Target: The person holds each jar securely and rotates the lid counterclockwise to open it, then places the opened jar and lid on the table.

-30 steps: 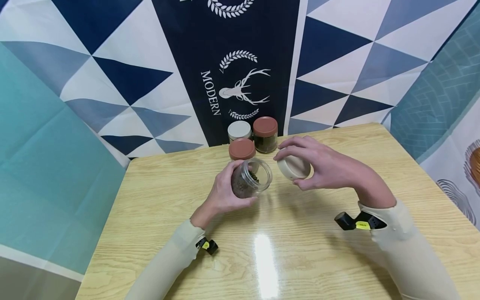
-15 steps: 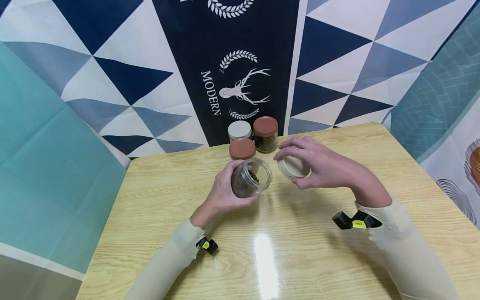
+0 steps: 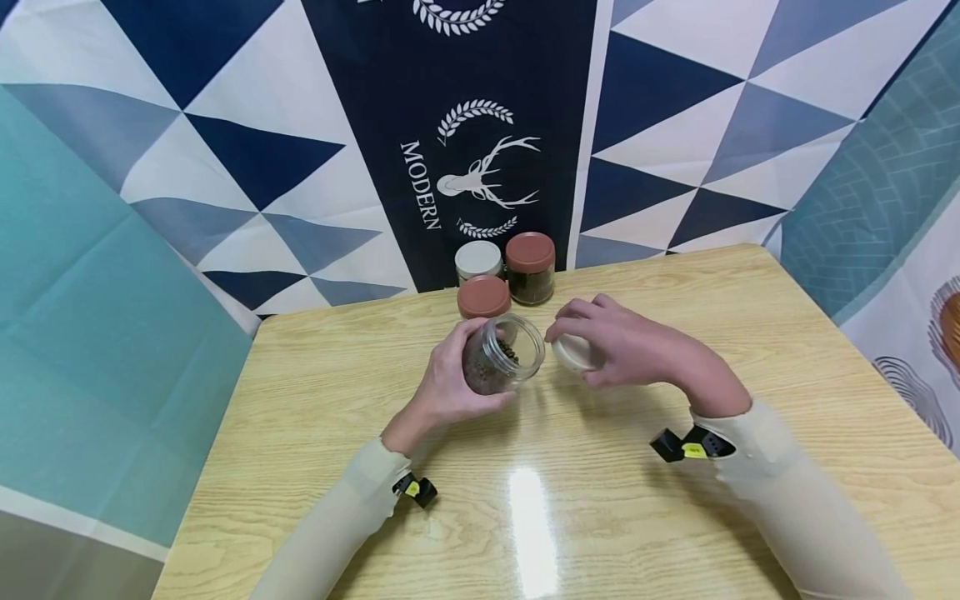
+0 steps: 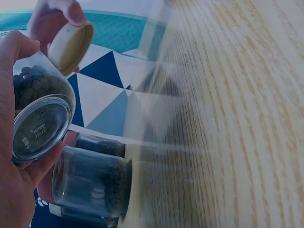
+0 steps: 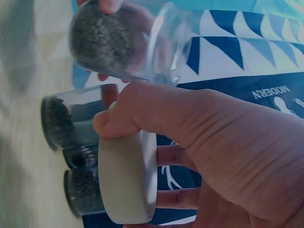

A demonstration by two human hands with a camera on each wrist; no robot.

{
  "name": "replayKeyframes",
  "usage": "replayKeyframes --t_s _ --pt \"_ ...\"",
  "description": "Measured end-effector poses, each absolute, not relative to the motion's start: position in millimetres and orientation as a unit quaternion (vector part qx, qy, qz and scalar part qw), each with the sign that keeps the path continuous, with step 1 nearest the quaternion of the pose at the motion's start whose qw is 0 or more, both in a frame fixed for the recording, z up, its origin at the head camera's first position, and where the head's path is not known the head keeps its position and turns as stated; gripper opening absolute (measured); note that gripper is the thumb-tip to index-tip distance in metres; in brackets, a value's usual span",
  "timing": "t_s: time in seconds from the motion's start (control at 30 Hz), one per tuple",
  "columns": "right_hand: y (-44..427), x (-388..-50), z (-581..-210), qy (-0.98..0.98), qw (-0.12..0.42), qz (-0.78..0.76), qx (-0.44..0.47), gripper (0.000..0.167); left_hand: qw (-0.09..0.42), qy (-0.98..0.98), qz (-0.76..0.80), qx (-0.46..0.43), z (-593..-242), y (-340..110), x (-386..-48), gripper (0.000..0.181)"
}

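Observation:
My left hand [image 3: 453,383] grips a clear glass jar [image 3: 486,367] round its body, tilted with its uncovered mouth toward the right. Dark peppercorn-like grains lie inside the jar, seen through its wall in the left wrist view [image 4: 35,88]. Just right of the mouth, my right hand [image 3: 630,346] holds a white round lid [image 3: 574,353] by its rim between thumb and fingers. Lid and jar are apart. In the right wrist view the lid [image 5: 126,178] stands on edge in the hand, with the jar [image 5: 102,40] beyond it.
Behind the left hand stand a jar with a red-brown lid [image 3: 483,297], a white-lidded jar [image 3: 478,259] and another red-brown-lidded jar [image 3: 531,265]. They sit close together at the back of the wooden table [image 3: 315,375], against a patterned cloth [image 3: 491,67].
My right hand has moved left and slightly down with the lid, which has turned and is more covered by the fingers. The left hand and jar have stayed nearly still.

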State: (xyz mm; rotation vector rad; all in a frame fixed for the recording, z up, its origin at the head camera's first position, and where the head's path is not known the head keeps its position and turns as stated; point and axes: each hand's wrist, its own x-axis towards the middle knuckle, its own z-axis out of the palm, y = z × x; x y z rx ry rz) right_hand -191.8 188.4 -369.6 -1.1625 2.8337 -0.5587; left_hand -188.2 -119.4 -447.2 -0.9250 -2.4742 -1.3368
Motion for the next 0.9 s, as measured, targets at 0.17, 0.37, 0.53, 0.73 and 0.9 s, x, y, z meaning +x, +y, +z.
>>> replayKeyframes --t_s 0.17,0.37,0.53,0.73,0.9 --pt "186.8 -193.5 -380.6 0.912 0.028 -0.169 -0.372 0.06 0.089 -0.834 -0.449 -0.309 -447.4 -119.6 -187.9 0.1" --pt "182.5 -195.7 -393.6 0.912 0.056 -0.161 -0.373 0.058 0.088 -0.834 -0.45 -0.308 -447.8 -119.8 -188.1 0.1" --pt "177.3 -196.9 -404.4 0.911 0.09 -0.15 -0.373 0.058 0.088 -0.832 -0.452 -0.31 -446.8 -119.6 -188.2 0.1" --pt "174.0 -198.0 -415.7 0.913 0.122 -0.135 -0.366 0.06 0.087 -0.833 -0.453 -0.305 -446.7 -120.2 -188.2 0.1" --pt "173.2 -197.6 -421.1 0.913 0.138 -0.129 -0.36 0.061 0.085 -0.833 -0.453 -0.304 -446.5 -120.6 -188.2 0.1"
